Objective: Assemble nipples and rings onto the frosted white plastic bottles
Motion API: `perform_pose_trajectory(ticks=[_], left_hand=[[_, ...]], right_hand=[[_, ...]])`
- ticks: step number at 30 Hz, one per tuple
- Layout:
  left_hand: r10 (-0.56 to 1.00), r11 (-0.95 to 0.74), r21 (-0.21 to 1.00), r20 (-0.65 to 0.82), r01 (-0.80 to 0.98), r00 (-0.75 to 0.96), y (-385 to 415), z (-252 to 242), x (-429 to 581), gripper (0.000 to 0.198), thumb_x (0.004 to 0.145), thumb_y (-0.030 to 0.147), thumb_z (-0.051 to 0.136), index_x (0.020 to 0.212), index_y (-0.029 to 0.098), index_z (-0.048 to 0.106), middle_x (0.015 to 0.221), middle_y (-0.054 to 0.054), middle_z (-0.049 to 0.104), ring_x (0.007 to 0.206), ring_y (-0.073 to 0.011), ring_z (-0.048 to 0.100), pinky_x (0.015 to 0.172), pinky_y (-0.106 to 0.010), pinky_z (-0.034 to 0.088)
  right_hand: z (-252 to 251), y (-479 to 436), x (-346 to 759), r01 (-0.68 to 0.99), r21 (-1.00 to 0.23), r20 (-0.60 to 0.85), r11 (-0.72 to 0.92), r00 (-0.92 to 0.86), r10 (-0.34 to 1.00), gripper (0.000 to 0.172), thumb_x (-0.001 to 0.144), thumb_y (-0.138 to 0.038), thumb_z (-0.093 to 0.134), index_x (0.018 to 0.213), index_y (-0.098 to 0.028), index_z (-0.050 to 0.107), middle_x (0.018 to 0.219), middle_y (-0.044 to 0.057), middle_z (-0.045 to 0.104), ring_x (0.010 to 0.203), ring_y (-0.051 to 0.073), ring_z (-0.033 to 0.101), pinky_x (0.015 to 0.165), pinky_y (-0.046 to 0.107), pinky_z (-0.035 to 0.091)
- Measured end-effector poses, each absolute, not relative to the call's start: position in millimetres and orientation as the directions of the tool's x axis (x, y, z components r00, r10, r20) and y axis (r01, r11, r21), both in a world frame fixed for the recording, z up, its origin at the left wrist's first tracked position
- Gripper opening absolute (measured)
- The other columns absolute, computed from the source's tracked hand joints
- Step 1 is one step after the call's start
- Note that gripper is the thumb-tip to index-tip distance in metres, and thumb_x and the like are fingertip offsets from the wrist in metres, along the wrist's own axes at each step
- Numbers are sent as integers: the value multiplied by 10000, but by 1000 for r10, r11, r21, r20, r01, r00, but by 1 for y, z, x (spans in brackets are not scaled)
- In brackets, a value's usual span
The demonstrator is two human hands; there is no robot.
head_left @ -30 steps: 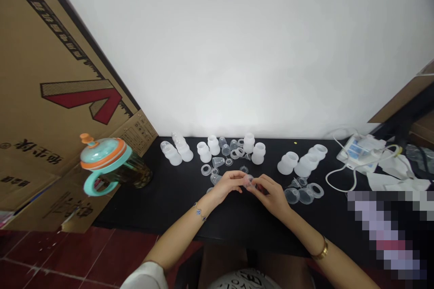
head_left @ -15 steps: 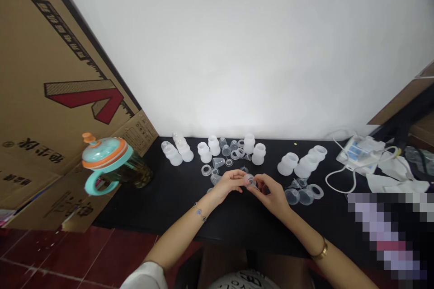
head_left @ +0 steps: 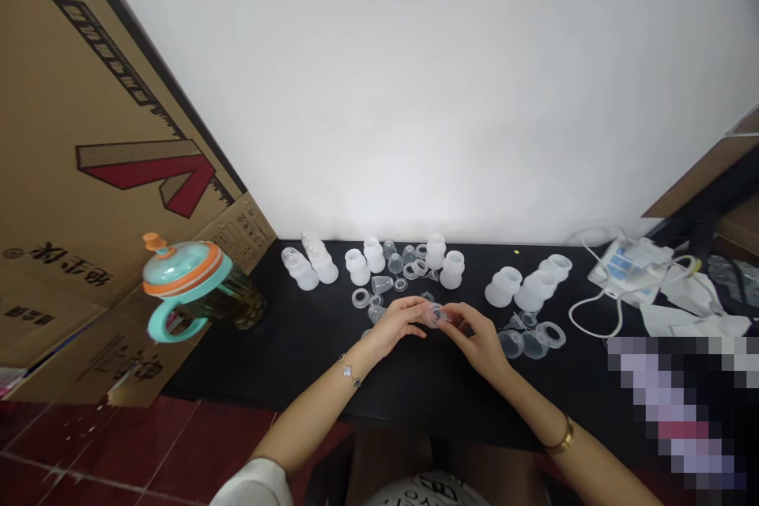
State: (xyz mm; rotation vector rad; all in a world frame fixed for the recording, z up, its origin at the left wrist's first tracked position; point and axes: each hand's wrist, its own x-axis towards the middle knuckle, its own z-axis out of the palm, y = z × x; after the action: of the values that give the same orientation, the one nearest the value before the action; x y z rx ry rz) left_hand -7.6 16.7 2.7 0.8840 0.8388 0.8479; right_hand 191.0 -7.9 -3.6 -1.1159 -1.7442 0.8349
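Between my two hands is a clear bottle collar ring, with what looks like a soft teat in it; its exact shape is partly behind fingers. My left hand pinches the ring's left side with thumb and fingertips. From the right, my right hand grips the teat part with closed fingers. Just behind them stand white baby bottles without tops. Loose clear caps and a collar ring lie left of my hands. Right of them are clear domed caps and another ring.
Two capped bottles stand at the left. More open bottles stand at the right. A large jug with a turquoise handle sits by a cardboard box. A white power strip and cables lie far right on the black table.
The ring has turned a little between my hands, and my right fingers have shifted on it. My left fingers have opened slightly below it. The other things stay where they were.
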Motion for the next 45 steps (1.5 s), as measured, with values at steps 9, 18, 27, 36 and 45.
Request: perform_pose_trajectory(ticks=[9, 18, 27, 36, 45], left_hand=[[866, 367, 903, -243, -225, 438, 15, 4, -7, 455, 727, 444, 810, 1033, 117, 729, 933, -129, 737, 806, -200, 686, 636, -245, 513], [971, -110, 991, 91, 76, 219, 8, 6, -2, 339, 751, 439, 786, 939, 173, 690, 802, -24, 670, 643, -126, 568, 556, -222, 398], [934, -167, 953, 71, 252, 350, 2, 10, 2, 319, 865, 454, 655, 1033, 194, 728, 833, -42, 726, 697, -168, 609, 601, -246, 391], [944, -196, 919, 83, 343, 318, 3, 6, 1, 326, 801, 498, 712, 760, 175, 698, 611, 12, 598, 567, -125, 494, 560, -235, 347], [925, -254, 852, 76, 457, 372, 5, 1, -1, 466, 824, 543, 665, 589, 152, 566, 536, 49, 482, 537, -90, 410, 527, -226, 259]], right_hand=[[-4, 3, 194, -10, -999, 38, 37, -132, 991, 396, 818, -567, 698, 934, -191, 653, 671, 8, 600, 563, 163, 555, 461, 264, 441], [0, 6, 195, -277, -911, -225, -307, -291, 930, 368, 783, -531, 748, 846, -178, 662, 649, -4, 592, 534, 127, 547, 445, 223, 406], [-1, 6, 195, -189, -925, -252, -330, -343, 905, 394, 805, -536, 734, 761, -155, 645, 637, -5, 595, 526, 105, 544, 454, 199, 398], [-4, 6, 193, -109, -944, -255, -312, -361, 897, 417, 793, -556, 729, 725, -157, 627, 612, -17, 604, 520, 104, 571, 453, 190, 405], [-6, 7, 190, 10, -958, -271, -287, -363, 892, 499, 770, -649, 693, 699, -162, 609, 560, -23, 582, 490, 99, 562, 438, 183, 411]])
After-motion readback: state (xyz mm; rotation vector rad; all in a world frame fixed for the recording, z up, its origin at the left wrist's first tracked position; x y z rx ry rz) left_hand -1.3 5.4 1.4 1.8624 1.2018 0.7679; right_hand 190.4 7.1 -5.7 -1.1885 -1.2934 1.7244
